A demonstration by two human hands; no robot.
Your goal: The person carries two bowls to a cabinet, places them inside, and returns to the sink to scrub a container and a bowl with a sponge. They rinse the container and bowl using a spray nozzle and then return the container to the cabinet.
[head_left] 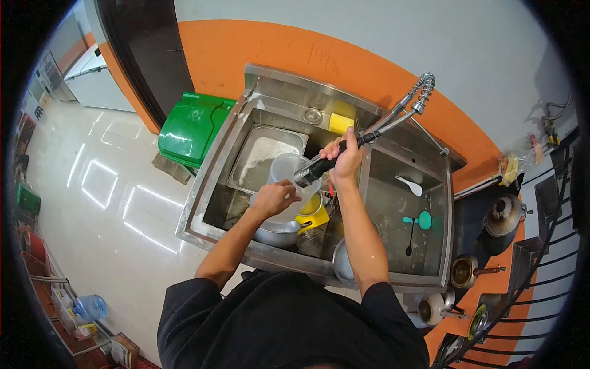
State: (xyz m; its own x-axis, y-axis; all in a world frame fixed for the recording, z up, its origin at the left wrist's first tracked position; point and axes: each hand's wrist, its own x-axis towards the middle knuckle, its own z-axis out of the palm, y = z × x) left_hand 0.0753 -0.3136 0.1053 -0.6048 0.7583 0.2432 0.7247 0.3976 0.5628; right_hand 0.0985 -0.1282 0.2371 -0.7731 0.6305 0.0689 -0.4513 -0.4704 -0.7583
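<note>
My right hand (345, 157) is wrapped round the black handle of a spray faucet (316, 171), whose nozzle points down to the left over a translucent plastic container (287, 166). My left hand (278, 199) is at the container's near left side with its fingers curled; whether they grip its rim is hard to tell. Under them in the left basin are a metal pot (275, 236) and a yellow-handled item (314, 216). A rectangular metal tray (255, 150) with whitish suds lies behind. On the back ledge sits a yellow sponge (341, 123).
The right basin (393, 227) holds a white scoop (410, 186), a green strainer (424, 219) and a black spoon (409, 243). A metal bowl (343, 261) sits at the divider's near end. A green bin (193, 129) stands left of the sink; pans (464, 272) are at the right.
</note>
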